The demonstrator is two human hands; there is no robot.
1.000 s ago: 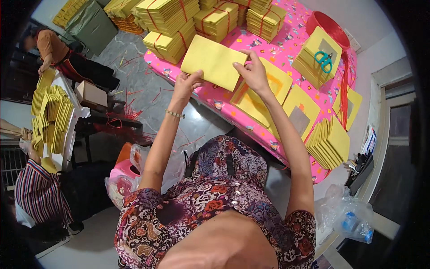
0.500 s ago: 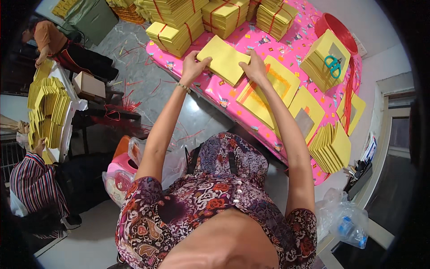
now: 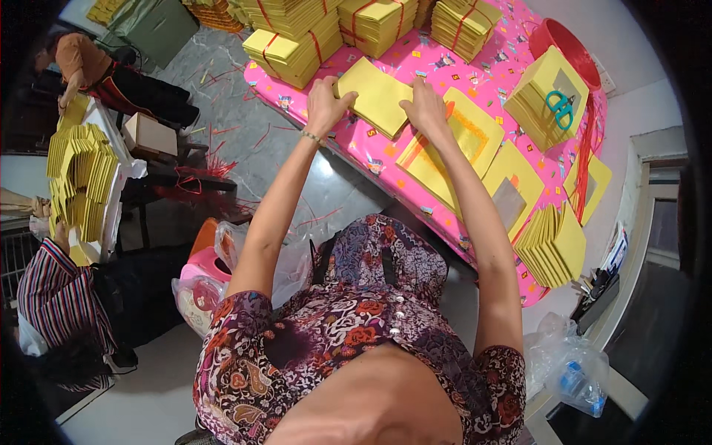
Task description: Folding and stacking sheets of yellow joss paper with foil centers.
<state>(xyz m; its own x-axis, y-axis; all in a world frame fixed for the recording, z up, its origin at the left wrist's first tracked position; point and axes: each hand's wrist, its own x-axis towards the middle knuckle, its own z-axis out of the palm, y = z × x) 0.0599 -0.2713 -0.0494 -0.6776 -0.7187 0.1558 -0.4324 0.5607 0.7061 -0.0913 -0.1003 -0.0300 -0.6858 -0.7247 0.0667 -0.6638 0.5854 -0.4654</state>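
A squared stack of yellow paper sheets (image 3: 375,98) rests on the pink patterned tablecloth near its edge. My left hand (image 3: 325,108) presses against its left end, thumb at the top edge. At the opposite end my right hand (image 3: 427,111) grips it, with the thumb on the near corner. Some of the fingers are hidden behind the stack. Just right of my right hand lies a flat pile of yellow sheets with an orange-and-gold square (image 3: 472,137). Beyond the hands stand bundles of yellow paper (image 3: 293,58) tied with red string.
Teal-handled scissors (image 3: 561,109) lie on a tall yellow paper stack (image 3: 530,104) at right, near a red basin (image 3: 567,52). Fanned yellow paper (image 3: 552,248) stands at the table's right end. Two people work at left beside a table with folded yellow paper (image 3: 81,178).
Both hands have shifted slightly around the stack, the left one spreading a little outward along its end. The stack itself stays in nearly the same place.
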